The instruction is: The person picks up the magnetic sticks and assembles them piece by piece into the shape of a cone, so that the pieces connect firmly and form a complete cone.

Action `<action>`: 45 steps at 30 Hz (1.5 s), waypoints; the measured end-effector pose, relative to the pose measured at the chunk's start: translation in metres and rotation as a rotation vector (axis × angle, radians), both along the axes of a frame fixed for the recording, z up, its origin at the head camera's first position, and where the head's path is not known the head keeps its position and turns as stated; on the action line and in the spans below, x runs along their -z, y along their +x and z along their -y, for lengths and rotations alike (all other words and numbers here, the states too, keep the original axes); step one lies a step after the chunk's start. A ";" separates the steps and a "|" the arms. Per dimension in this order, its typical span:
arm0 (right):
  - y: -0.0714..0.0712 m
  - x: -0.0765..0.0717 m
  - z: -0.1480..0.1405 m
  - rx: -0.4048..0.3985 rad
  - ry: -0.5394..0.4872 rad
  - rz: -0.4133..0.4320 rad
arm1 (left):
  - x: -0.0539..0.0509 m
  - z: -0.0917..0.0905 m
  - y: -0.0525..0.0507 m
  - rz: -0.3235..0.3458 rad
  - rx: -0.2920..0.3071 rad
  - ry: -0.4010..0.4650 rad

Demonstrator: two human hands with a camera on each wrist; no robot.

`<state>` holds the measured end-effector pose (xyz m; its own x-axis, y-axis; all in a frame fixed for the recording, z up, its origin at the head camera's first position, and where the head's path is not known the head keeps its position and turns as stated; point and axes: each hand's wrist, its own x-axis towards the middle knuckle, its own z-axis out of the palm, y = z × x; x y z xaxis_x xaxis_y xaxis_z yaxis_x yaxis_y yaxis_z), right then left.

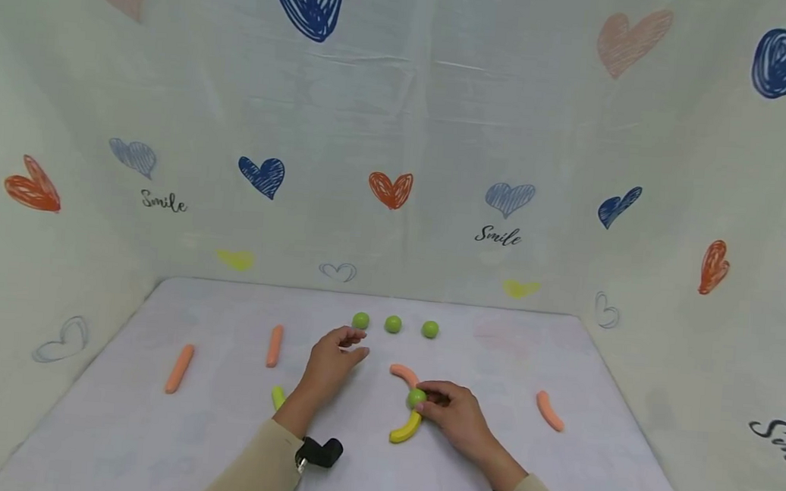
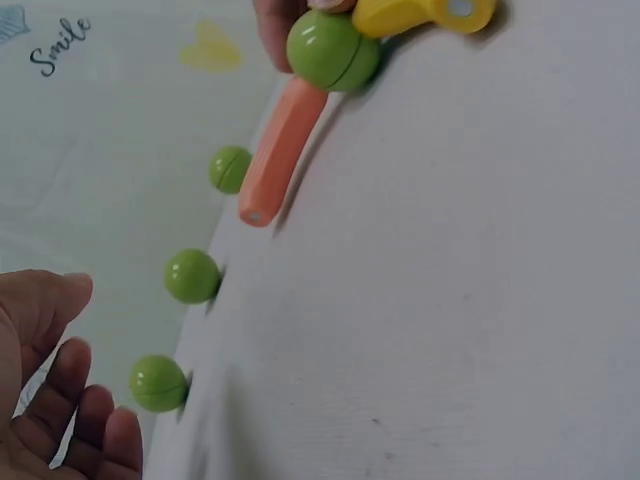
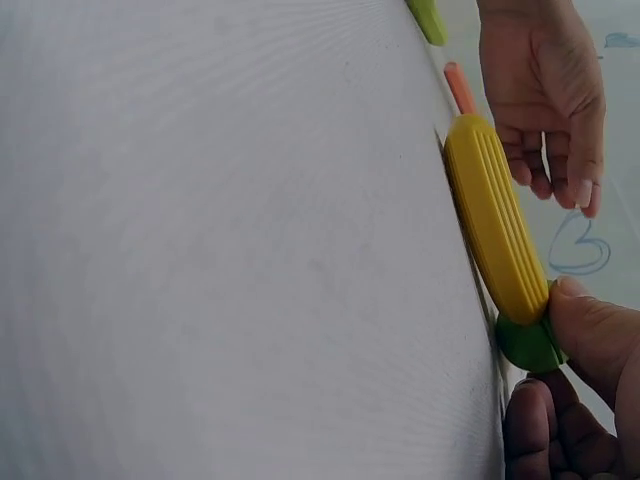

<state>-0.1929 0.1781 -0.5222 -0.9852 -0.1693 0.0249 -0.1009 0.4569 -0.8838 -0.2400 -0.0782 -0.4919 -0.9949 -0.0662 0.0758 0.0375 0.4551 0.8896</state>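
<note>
Between the thumb and fingers of my right hand [image 1: 452, 417] is a green ball [image 1: 416, 398], pinched at table level. A curved orange stick [image 1: 404, 373] meets the ball on its far side, and a curved yellow stick [image 1: 405, 428] meets it on the near side. Silvery dots show on the free ends of both sticks in the left wrist view. My left hand [image 1: 328, 366] hovers with loosely bent fingers and holds nothing. Its fingertips are close to the leftmost of three loose green balls, [image 1: 360, 320] in a row at the back.
Two straight orange sticks [image 1: 180, 369] lie at the left. A yellow-green stick [image 1: 277, 397] is partly hidden by my left forearm. At the right lies another curved orange stick [image 1: 549, 411]. A heart-printed curtain [image 1: 393, 238] surrounds the white table [image 1: 494, 359] at the back and sides.
</note>
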 end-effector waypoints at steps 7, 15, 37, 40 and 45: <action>-0.002 0.001 -0.002 -0.024 -0.047 0.007 | -0.003 0.009 -0.035 0.005 -0.042 0.057; 0.001 0.001 -0.003 -0.040 -0.079 0.007 | 0.004 0.010 -0.061 0.042 0.025 0.007; 0.002 0.000 -0.003 -0.041 -0.056 -0.004 | 0.017 0.014 -0.071 0.032 0.050 -0.171; 0.003 0.000 -0.003 -0.039 -0.067 -0.002 | 0.016 0.014 -0.069 0.018 0.046 -0.189; 0.003 -0.001 -0.003 -0.038 -0.065 -0.003 | 0.015 0.012 -0.065 0.010 0.047 -0.180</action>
<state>-0.1901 0.1812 -0.5217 -0.9781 -0.2044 0.0403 -0.1200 0.3945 -0.9110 -0.3054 -0.0901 -0.5073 -0.9974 -0.0061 0.0721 0.0537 0.6052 0.7943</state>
